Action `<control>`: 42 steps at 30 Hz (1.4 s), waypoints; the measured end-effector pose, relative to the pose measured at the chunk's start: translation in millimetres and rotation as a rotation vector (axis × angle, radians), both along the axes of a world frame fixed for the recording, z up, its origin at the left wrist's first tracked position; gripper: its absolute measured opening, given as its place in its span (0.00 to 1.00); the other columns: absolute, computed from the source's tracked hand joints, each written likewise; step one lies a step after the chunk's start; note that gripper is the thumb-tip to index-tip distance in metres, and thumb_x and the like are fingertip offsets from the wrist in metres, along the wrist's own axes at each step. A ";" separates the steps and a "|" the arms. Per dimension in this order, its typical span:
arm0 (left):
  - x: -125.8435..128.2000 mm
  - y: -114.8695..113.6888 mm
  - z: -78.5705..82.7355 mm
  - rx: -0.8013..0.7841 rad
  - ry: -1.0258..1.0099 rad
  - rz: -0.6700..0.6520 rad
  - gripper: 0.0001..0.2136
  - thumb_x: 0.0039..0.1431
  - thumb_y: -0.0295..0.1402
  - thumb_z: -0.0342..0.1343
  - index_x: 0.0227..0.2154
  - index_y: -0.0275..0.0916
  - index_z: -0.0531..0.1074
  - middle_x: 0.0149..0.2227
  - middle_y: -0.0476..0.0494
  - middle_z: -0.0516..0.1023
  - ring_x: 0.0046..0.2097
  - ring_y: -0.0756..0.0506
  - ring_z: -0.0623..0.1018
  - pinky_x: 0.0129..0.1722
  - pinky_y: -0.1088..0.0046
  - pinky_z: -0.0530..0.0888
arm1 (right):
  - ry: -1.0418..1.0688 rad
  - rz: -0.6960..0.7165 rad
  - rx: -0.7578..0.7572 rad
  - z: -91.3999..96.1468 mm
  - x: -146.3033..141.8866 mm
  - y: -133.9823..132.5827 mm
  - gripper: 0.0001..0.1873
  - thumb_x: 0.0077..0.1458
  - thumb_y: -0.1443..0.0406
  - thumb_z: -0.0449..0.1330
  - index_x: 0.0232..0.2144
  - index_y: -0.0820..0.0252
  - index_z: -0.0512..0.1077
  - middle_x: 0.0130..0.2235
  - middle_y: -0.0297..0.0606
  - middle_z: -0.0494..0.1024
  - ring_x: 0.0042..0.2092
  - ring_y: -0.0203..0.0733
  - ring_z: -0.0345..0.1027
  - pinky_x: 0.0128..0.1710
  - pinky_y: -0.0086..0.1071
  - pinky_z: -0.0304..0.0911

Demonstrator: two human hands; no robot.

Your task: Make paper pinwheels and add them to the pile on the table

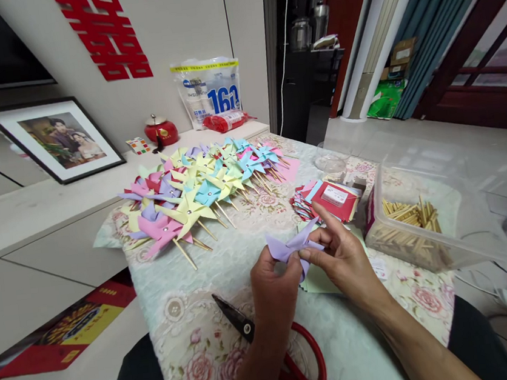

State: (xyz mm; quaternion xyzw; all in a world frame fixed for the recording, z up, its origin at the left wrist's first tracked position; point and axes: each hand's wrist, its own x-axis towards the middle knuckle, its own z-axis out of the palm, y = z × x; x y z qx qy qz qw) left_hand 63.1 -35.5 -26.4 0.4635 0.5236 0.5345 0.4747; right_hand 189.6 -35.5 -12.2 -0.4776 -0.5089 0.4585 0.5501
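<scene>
My left hand [272, 291] and my right hand [341, 253] both hold a folded purple paper piece [290, 247] above the flowered tablecloth [198, 343]. The left hand pinches its lower left part. Fingers of the right hand pinch its right side, with the index finger raised. Red-handled scissors [296, 362] lie on the cloth under my left forearm, partly hidden by it. A pale green sheet [318, 277] lies under my hands.
Several finished paper pinwheels [198, 190] on wooden sticks lie in rows at the far side. A stack of coloured paper squares [328, 200] sits to the right, beside a clear plastic box of wooden sticks [415, 223]. A small clear bowl [330, 163] stands behind.
</scene>
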 end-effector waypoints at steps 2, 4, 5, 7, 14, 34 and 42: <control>0.2 -1.1 0.0 0.003 0.002 0.002 0.07 0.52 0.31 0.59 0.33 0.36 0.78 0.29 0.48 0.81 0.33 0.45 0.77 0.36 0.72 0.72 | 0.003 0.003 -0.004 0.9 0.1 -0.1 0.48 0.52 0.65 0.67 0.69 0.54 0.50 0.31 0.29 0.75 0.33 0.39 0.71 0.38 0.37 0.65; 0.2 -1.8 -0.3 0.005 0.005 -0.006 0.07 0.52 0.31 0.59 0.34 0.36 0.78 0.28 0.48 0.81 0.33 0.45 0.77 0.36 0.72 0.72 | 0.017 0.008 -0.003 1.2 0.0 -0.2 0.47 0.52 0.66 0.66 0.69 0.55 0.50 0.31 0.29 0.74 0.33 0.39 0.70 0.37 0.37 0.65; 0.2 -2.0 -0.4 0.004 0.010 -0.010 0.07 0.53 0.32 0.59 0.34 0.36 0.78 0.28 0.48 0.81 0.33 0.45 0.77 0.36 0.72 0.72 | 0.024 0.012 -0.006 1.2 -0.1 -0.2 0.47 0.52 0.66 0.66 0.69 0.55 0.51 0.30 0.28 0.74 0.32 0.39 0.70 0.37 0.36 0.65; 0.3 -2.0 -0.2 0.001 0.017 -0.013 0.07 0.52 0.32 0.60 0.34 0.36 0.78 0.27 0.48 0.81 0.33 0.45 0.77 0.35 0.72 0.72 | 0.030 0.012 -0.010 0.4 -0.1 0.0 0.46 0.51 0.66 0.66 0.68 0.56 0.52 0.30 0.28 0.73 0.32 0.38 0.69 0.37 0.36 0.65; 1.3 -1.8 1.1 0.032 0.047 0.011 0.08 0.50 0.31 0.61 0.34 0.37 0.79 0.31 0.47 0.83 0.34 0.44 0.79 0.37 0.71 0.74 | 0.039 0.017 -0.014 -2.5 0.8 0.7 0.44 0.51 0.66 0.65 0.67 0.56 0.54 0.31 0.29 0.72 0.34 0.39 0.68 0.36 0.34 0.63; -2.5 10.1 0.5 -0.161 -0.591 -0.203 0.19 0.40 0.35 0.73 0.37 0.35 0.80 0.36 0.40 0.85 0.39 0.41 0.82 0.44 0.64 0.76 | 0.189 0.053 -0.106 3.6 5.8 4.3 0.39 0.50 0.58 0.70 0.61 0.61 0.63 0.31 0.34 0.78 0.33 0.40 0.71 0.37 0.36 0.65; -10.4 14.1 6.9 -0.209 -0.678 -0.117 0.18 0.41 0.32 0.71 0.38 0.34 0.80 0.36 0.42 0.84 0.38 0.43 0.81 0.44 0.67 0.75 | -0.100 -0.142 0.057 26.7 26.9 -8.0 0.21 0.54 0.56 0.68 0.49 0.53 0.76 0.44 0.40 0.82 0.45 0.47 0.76 0.48 0.43 0.70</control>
